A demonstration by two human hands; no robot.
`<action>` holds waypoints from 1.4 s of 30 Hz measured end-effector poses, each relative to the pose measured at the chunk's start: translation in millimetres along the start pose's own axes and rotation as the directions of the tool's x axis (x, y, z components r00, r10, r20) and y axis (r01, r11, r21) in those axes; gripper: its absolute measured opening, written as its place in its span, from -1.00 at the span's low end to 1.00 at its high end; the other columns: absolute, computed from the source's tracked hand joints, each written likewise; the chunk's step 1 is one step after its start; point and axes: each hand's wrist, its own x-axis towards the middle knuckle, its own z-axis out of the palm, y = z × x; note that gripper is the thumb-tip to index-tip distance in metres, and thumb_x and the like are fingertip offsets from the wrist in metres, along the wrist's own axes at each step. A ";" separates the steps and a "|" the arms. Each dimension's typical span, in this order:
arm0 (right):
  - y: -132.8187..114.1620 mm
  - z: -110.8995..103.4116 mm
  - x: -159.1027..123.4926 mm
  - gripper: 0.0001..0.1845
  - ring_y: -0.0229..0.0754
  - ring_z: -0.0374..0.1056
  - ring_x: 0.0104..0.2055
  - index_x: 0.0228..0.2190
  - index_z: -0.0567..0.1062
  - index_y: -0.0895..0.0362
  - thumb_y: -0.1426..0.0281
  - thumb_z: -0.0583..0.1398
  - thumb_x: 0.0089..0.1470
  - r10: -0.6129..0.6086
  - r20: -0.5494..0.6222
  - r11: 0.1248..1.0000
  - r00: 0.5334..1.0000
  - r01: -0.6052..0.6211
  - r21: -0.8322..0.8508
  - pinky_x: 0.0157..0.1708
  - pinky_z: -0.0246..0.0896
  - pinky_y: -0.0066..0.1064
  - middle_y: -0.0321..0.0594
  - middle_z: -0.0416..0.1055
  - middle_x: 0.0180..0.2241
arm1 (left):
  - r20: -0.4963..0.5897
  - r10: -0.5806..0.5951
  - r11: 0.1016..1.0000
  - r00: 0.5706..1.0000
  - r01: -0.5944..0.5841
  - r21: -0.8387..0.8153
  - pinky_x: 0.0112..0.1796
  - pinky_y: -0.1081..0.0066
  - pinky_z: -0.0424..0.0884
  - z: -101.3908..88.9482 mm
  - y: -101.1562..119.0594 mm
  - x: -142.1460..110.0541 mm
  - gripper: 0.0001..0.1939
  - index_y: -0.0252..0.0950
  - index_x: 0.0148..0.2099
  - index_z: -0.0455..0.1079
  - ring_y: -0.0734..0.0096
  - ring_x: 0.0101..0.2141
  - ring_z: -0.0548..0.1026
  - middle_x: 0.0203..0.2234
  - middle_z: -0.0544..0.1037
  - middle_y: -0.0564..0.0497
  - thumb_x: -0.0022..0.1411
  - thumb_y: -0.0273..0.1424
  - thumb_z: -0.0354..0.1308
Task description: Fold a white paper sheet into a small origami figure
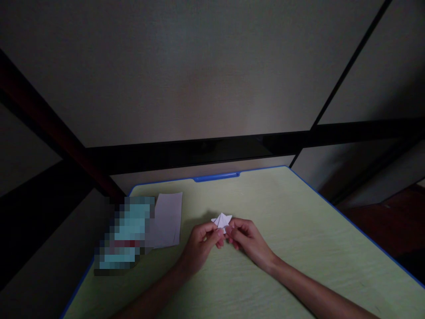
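A small piece of folded white paper with several pointed corners is held up over the middle of the table. My left hand pinches its lower left side between thumb and fingers. On the lower right side, my right hand grips the same paper, thumb on the near face. Both thumbs almost meet at the bottom edge of the folded paper. My fingertips behind it are partly hidden.
Left of my hands, white paper sheets lie on the pale table, which has a blue rim. A pixelated light-blue thing overlaps their left side. Behind the far edge with its blue handle stand grey panels.
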 end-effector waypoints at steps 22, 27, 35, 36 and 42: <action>1.1 3.7 -10.5 -0.66 -0.41 -0.05 -0.68 -0.70 0.28 0.20 0.26 0.03 -0.04 -0.083 0.012 0.996 0.996 0.084 -0.044 -0.69 -0.17 -0.55 -0.37 0.10 -0.72 | 0.029 -0.001 0.997 1.000 0.003 -0.079 -0.52 0.49 0.20 2.4 1.3 -2.1 -0.71 -0.34 -0.70 0.25 0.47 -0.62 0.31 -0.77 0.34 0.06 -0.06 -0.29 0.02; 1.3 2.8 -5.7 -0.64 -0.43 -0.06 -0.71 -0.67 0.30 0.22 0.20 0.03 -0.06 -0.047 0.047 0.998 0.998 0.045 0.040 -0.72 -0.18 -0.56 -0.37 0.12 -0.73 | 0.022 0.018 0.995 1.000 -0.015 -0.103 -0.52 0.49 0.19 3.8 1.1 -0.9 -0.70 -0.35 -0.65 0.26 0.50 -0.62 0.28 -0.73 0.35 0.04 -0.01 -0.27 -0.02; 2.3 2.5 -5.8 -0.63 -0.43 -0.06 -0.71 -0.68 0.28 0.22 0.19 0.04 -0.06 -0.042 0.018 0.996 0.999 0.041 0.083 -0.73 -0.20 -0.55 -0.35 0.16 -0.73 | 0.032 0.024 0.996 0.999 -0.021 -0.091 -0.50 0.49 0.19 3.1 2.7 -3.2 -0.67 -0.35 -0.63 0.24 0.50 -0.61 0.27 -0.72 0.33 0.05 0.01 -0.23 -0.04; 2.7 2.4 -5.9 -0.63 -0.44 -0.07 -0.72 -0.69 0.27 0.21 0.18 0.05 -0.07 -0.037 0.008 0.997 0.999 0.036 0.070 -0.73 -0.22 -0.56 -0.36 0.14 -0.74 | 0.022 0.014 0.996 1.000 -0.012 -0.084 -0.51 0.50 0.19 3.3 2.6 -2.8 -0.67 -0.35 -0.63 0.24 0.50 -0.61 0.27 -0.72 0.32 0.06 0.00 -0.22 -0.03; 3.2 1.9 -5.5 -0.62 -0.45 -0.10 -0.74 -0.69 0.27 0.20 0.14 0.06 -0.11 -0.015 -0.012 1.000 1.000 0.015 0.022 -0.75 -0.24 -0.56 -0.39 0.10 -0.74 | -0.026 -0.007 0.999 1.000 0.006 -0.040 -0.54 0.51 0.20 3.7 1.8 -1.7 -0.64 -0.34 -0.67 0.22 0.52 -0.64 0.25 -0.77 0.28 0.08 -0.03 -0.18 -0.01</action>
